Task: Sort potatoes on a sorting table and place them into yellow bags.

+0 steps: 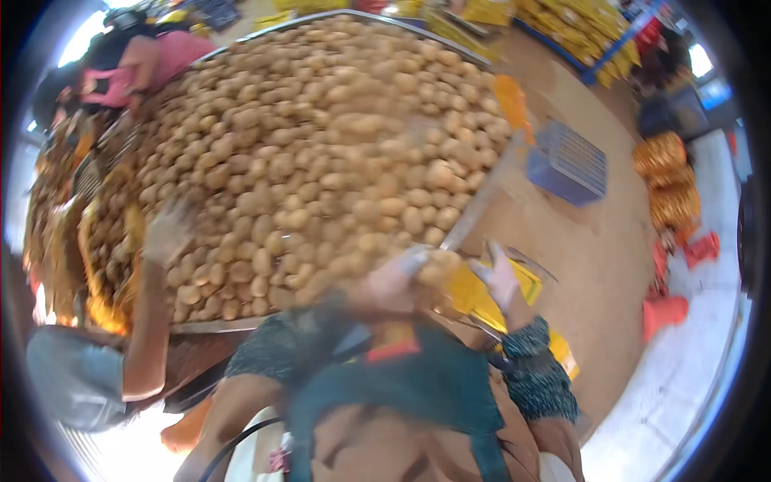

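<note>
A large heap of potatoes (301, 156) fills a metal-edged sorting table before me. My left hand (394, 280), in a pale glove and blurred, is low over the heap's near right edge, against some potatoes (440, 268); whether it grips them I cannot tell. To the right of it my right hand (500, 277), also gloved, is raised with the fingers apart, beside yellow bags (473, 292) at the table's corner. Nothing shows between the right hand's fingers.
A co-worker's arm (150, 325) reaches over the heap at left, near an open yellow mesh sack (99, 283). Another person (144, 66) bends at upper left. A blue crate (566, 162) stands right of the table; filled orange net bags (665, 181) are farther right.
</note>
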`<state>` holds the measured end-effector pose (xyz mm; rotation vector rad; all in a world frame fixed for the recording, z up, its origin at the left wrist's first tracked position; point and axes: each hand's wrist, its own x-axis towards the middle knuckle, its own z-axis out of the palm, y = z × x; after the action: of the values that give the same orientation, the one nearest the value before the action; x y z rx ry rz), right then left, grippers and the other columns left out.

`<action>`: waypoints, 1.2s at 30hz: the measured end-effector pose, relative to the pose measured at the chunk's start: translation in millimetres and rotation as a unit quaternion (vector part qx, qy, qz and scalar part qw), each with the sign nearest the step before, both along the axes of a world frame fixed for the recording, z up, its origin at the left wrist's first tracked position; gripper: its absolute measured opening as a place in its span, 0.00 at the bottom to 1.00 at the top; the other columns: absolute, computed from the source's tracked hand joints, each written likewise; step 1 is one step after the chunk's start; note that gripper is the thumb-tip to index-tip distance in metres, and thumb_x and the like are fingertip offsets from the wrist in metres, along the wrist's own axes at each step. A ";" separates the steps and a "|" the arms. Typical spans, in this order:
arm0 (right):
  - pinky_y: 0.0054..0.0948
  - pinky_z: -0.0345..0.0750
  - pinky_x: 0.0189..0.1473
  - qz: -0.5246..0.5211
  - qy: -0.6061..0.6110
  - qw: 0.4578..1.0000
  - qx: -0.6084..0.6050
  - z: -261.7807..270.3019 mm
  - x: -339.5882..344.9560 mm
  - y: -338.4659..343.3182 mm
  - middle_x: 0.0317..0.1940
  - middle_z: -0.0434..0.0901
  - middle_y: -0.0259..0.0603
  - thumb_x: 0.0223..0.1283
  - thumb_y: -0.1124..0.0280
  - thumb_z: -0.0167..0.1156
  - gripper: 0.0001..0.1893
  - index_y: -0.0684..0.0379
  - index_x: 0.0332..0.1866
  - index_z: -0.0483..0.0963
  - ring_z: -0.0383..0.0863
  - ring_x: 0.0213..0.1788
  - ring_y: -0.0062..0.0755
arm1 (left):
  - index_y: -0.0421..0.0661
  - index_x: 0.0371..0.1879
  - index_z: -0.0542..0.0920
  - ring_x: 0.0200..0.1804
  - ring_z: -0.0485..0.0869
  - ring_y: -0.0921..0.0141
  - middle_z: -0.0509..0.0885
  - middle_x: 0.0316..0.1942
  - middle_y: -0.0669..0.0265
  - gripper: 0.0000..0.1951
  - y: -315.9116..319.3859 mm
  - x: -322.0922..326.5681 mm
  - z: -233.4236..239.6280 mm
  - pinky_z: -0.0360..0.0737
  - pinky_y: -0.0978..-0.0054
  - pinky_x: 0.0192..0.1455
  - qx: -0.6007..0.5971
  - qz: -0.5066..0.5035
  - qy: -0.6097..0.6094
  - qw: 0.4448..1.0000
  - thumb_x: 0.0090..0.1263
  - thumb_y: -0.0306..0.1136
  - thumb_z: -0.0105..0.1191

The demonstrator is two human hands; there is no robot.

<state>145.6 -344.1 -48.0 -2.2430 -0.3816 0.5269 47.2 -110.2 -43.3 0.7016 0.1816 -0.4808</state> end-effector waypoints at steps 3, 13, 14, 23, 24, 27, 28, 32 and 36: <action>0.37 0.77 0.60 0.015 0.314 0.904 0.289 32.5 -23.2 37.1 0.63 0.72 0.54 0.66 0.60 0.57 0.39 0.70 0.76 0.50 0.74 0.64 0.44 | 0.48 0.66 0.70 0.59 0.78 0.63 0.78 0.58 0.57 0.25 13.9 -11.8 5.2 0.78 0.65 0.60 0.254 -0.022 -0.200 0.946 0.76 0.49 0.48; 0.32 0.81 0.52 -0.150 0.092 0.982 0.071 -7.9 -14.5 -38.0 0.49 0.77 0.48 0.51 0.62 0.69 0.30 0.70 0.56 0.70 0.81 0.48 0.35 | 0.43 0.58 0.75 0.59 0.77 0.52 0.78 0.54 0.47 0.25 169.0 -65.6 33.0 0.73 0.61 0.62 0.871 0.139 -0.207 0.422 0.62 0.39 0.57; 0.31 0.81 0.50 -0.133 0.011 0.990 -0.046 -22.8 -11.7 -52.7 0.48 0.77 0.47 0.52 0.63 0.68 0.27 0.70 0.54 0.72 0.81 0.47 0.33 | 0.43 0.55 0.76 0.56 0.77 0.51 0.79 0.52 0.47 0.22 194.1 -71.2 25.5 0.73 0.58 0.60 0.882 0.198 -0.165 0.394 0.62 0.37 0.56; 0.40 0.75 0.56 -0.031 -0.291 0.927 -0.237 -41.6 1.5 13.7 0.43 0.81 0.53 0.54 0.72 0.62 0.18 0.62 0.51 0.76 0.79 0.48 0.56 | 0.44 0.61 0.76 0.62 0.75 0.51 0.77 0.59 0.49 0.26 307.1 -118.6 4.7 0.71 0.58 0.66 0.802 0.117 0.150 0.566 0.61 0.35 0.56; 0.40 0.75 0.55 0.011 -0.228 0.963 -0.147 -26.5 5.5 49.9 0.42 0.81 0.53 0.56 0.72 0.61 0.16 0.63 0.50 0.77 0.80 0.48 0.54 | 0.45 0.61 0.76 0.62 0.74 0.51 0.76 0.61 0.50 0.26 311.9 -119.6 5.1 0.72 0.59 0.66 0.821 0.045 0.120 0.557 0.61 0.35 0.56; 0.38 0.77 0.52 0.131 -0.145 0.980 0.041 11.9 -5.4 174.0 0.42 0.83 0.51 0.63 0.70 0.59 0.11 0.64 0.46 0.79 0.82 0.46 0.49 | 0.48 0.62 0.76 0.62 0.74 0.52 0.74 0.62 0.51 0.26 324.3 -119.8 1.8 0.73 0.60 0.66 0.832 -0.038 0.078 0.549 0.61 0.35 0.55; 0.38 0.77 0.52 0.185 -0.091 0.977 0.059 20.1 -10.0 217.5 0.43 0.83 0.51 0.64 0.67 0.59 0.11 0.63 0.45 0.79 0.81 0.47 0.49 | 0.49 0.62 0.75 0.62 0.75 0.52 0.74 0.63 0.52 0.26 327.2 -121.1 -0.6 0.73 0.61 0.66 0.835 -0.039 0.052 0.546 0.61 0.34 0.55; 0.43 0.74 0.58 0.419 -0.197 0.883 0.076 34.1 -49.2 348.5 0.53 0.77 0.53 0.58 0.63 0.64 0.22 0.60 0.56 0.74 0.75 0.55 0.55 | 0.45 0.60 0.76 0.60 0.77 0.55 0.77 0.60 0.53 0.26 338.9 -136.8 -10.8 0.75 0.63 0.64 0.785 0.148 0.010 0.601 0.60 0.33 0.56; 0.45 0.72 0.61 0.515 -0.196 0.835 0.010 15.3 -78.4 412.5 0.55 0.75 0.58 0.54 0.63 0.66 0.30 0.60 0.63 0.68 0.73 0.57 0.58 | 0.36 0.51 0.79 0.52 0.82 0.60 0.82 0.51 0.55 0.22 352.4 -151.6 -21.4 0.81 0.61 0.54 0.206 0.419 0.067 0.882 0.58 0.33 0.60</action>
<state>67.2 68.4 -32.7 -1.9478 -1.8430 0.5595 -104.4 242.3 -64.7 0.9239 0.7003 0.3627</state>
